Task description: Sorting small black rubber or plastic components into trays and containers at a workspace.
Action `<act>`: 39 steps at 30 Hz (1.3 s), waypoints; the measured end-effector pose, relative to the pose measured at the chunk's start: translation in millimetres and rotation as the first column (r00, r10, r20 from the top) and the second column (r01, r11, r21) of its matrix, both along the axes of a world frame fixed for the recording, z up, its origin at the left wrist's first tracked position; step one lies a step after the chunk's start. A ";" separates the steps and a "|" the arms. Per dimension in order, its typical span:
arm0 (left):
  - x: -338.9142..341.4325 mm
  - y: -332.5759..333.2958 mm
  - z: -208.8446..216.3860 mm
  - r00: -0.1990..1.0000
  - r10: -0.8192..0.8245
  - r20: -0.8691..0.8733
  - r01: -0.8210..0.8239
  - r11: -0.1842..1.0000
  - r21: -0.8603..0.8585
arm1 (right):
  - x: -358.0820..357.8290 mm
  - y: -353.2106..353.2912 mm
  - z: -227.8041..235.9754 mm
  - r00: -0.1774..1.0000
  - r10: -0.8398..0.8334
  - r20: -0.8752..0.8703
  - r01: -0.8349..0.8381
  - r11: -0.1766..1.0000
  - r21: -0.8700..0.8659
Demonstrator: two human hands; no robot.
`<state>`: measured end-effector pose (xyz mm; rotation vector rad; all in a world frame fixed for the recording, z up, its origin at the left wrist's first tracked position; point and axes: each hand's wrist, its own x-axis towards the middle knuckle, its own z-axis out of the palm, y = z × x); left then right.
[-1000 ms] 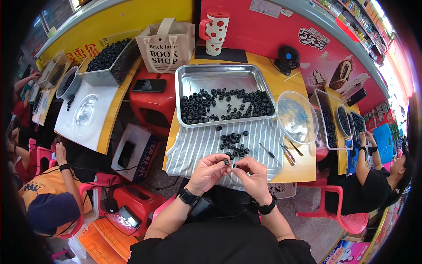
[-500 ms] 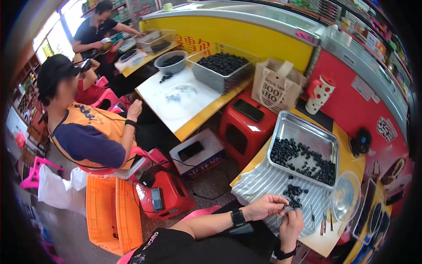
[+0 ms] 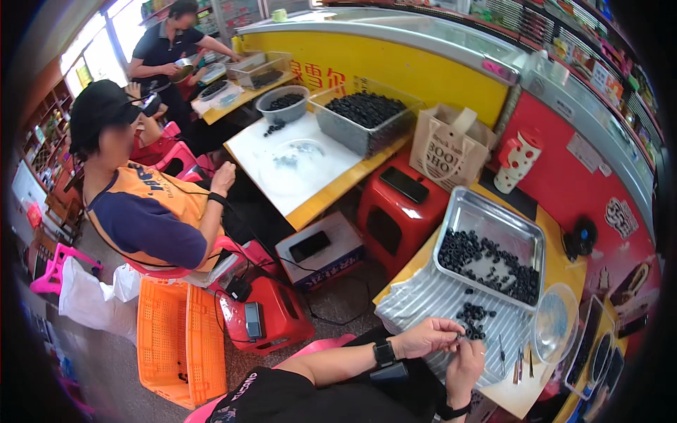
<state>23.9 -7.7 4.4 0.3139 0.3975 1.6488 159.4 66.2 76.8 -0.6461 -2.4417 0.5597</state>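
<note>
My left hand (image 3: 427,338) and my right hand (image 3: 465,368) meet fingertip to fingertip over the near edge of the table. Pinched between them is a small black ring-shaped part, mostly hidden by the fingers. Just beyond lies a small heap of similar black parts (image 3: 475,321) on a striped grey-white cloth (image 3: 416,302). A metal tray (image 3: 493,211) farther back holds many more of these black parts, piled mainly at its two sides. To the right of my hands lie a thin dark pick-like tool (image 3: 502,350) and tweezers-like tools (image 3: 530,362).
A clear plastic bowl (image 3: 555,321) stands right of the tray. Behind are a paper bag (image 3: 451,144), a spotted cup (image 3: 518,162) and a red stool (image 3: 402,204). A person in orange and navy (image 3: 155,211) sits at left, beside an orange crate (image 3: 163,345).
The view has shifted slightly, so the surroundings sit a little lower and to the right. My hands keep the same pinch, close together at the cloth's edge.
</note>
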 end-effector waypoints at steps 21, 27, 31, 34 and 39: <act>-7.7 -7.7 18.1 0.998 0.009 -0.068 -0.013 0.998 -0.063 | 15.6 8.2 2.3 0.963 -0.112 -0.244 -0.104 0.682 -0.724; -9.6 -7.0 16.8 0.993 -0.013 -0.116 0.004 0.997 -0.080 | 0.7 6.4 -2.5 0.840 -0.170 -0.515 -0.335 0.583 -0.740; -10.0 -7.0 20.0 0.992 -0.026 -0.126 0.015 0.995 -0.094 | -0.7 7.9 -11.2 0.853 -0.155 -0.498 -0.341 0.556 -0.758; -9.9 -6.9 21.2 0.991 -0.023 -0.131 0.010 0.996 -0.093 | -0.8 8.2 -10.8 0.860 -0.154 -0.486 -0.323 0.571 -0.755; -10.4 -6.7 21.2 0.988 -0.024 -0.155 0.004 0.992 -0.124 | -0.4 13.1 -7.5 0.912 -0.062 -0.406 -0.238 0.725 -0.646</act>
